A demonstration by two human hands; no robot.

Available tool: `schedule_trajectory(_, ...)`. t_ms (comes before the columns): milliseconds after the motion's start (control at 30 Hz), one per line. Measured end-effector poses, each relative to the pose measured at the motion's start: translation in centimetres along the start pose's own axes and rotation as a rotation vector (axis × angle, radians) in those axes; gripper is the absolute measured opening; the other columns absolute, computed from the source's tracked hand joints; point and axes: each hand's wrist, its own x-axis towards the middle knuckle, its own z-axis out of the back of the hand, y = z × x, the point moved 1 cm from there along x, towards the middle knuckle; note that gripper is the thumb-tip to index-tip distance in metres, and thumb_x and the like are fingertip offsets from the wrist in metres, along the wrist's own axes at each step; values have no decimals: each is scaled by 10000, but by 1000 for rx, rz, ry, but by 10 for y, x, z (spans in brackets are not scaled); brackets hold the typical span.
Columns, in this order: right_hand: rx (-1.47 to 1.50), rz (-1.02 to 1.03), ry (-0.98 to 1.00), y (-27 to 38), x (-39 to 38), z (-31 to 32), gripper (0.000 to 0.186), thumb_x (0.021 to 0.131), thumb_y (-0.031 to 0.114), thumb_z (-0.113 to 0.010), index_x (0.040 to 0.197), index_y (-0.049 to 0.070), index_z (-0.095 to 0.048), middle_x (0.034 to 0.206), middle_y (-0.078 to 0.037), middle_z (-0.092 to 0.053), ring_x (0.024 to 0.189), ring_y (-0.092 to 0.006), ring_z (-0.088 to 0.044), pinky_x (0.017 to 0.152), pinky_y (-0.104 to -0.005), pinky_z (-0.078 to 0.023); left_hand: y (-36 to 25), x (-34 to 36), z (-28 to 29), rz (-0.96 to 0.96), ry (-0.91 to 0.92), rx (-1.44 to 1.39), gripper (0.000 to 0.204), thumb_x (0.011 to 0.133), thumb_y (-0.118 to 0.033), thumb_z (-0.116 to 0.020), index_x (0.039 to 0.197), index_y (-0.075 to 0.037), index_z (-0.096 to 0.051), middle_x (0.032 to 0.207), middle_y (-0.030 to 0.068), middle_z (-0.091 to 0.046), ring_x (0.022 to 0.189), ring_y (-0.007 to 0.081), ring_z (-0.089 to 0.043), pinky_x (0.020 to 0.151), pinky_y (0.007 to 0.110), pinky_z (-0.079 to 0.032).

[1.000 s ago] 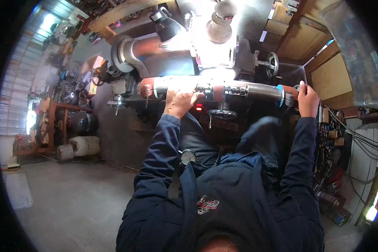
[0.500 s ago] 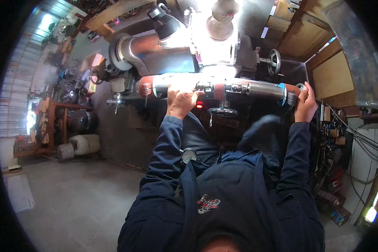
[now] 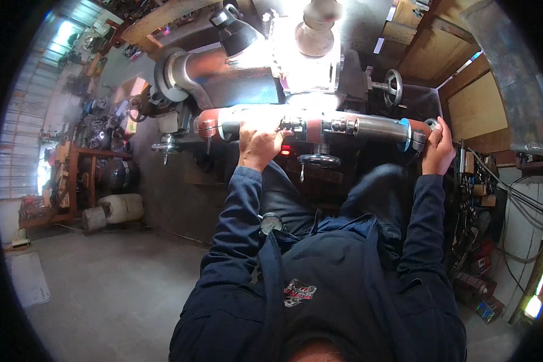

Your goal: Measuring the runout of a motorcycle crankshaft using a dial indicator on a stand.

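A long steel bar assembly point(image 3: 380, 129) runs crosswise in front of me, with a red-brown clamp at its left end point(image 3: 207, 124) and a red-brown bracket with a blue ring point(image 3: 414, 135) at its right end. My left hand point(image 3: 259, 143) is closed over the left half, thumb pointing right toward the threaded fittings in the middle. At the far right end, my right hand point(image 3: 438, 151) curls its fingers around the bracket's outer side, by a small round metal part. A handwheel with a crank handle point(image 3: 320, 160) sits below the bar's middle. My left fingertips are hidden behind the bar.
Behind the bar stands a large machine with a brown cylindrical housing point(image 3: 232, 75), a dark lamp point(image 3: 238, 35) and a second handwheel point(image 3: 394, 88). A round dial point(image 3: 271, 224) lies by my left thigh. Wooden boards point(image 3: 470, 108) and shelves of tools point(image 3: 479, 196) line the right side.
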Motion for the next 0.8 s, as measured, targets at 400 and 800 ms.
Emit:
schedule_trajectory(400,1,3,-15,1,0,0,290,988,215,-513,1171,56,-673,1127,-168,-692,1037,-326,-670,889,-388,-517,-10,9,19,25,-30,-183,370,828,-360,-680,1034,-53,-703,944,138,-699,888,322,-633,827,442,-441)
schedule_trajectory(800,11,-3,-2,2,0,1,285,977,179,-511,1179,51,-666,1143,-172,-685,1044,-322,-669,893,-387,-524,-11,10,18,43,-33,-166,345,829,-357,-674,997,-59,-714,941,137,-701,882,317,-625,815,448,-436)
